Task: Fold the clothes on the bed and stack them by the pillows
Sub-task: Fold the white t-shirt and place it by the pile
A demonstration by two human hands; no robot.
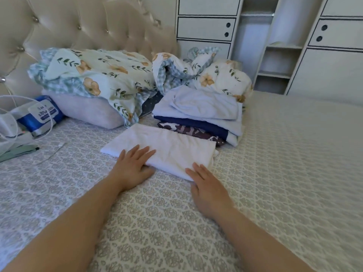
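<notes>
Head view: folded white garment lies on the bed, long axis running left-far to right-near, just in front of the stack of folded clothes by the pillows. Left hand flat, fingers spread on the near edge; right hand flat at the near right corner. Neither is gripping. Stack sits directly beyond; judged next: lift and place on top.

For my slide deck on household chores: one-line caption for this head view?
Both hands, left and right, flat on a folded white cloth beside a stack of folded clothes near the pillows.
</notes>
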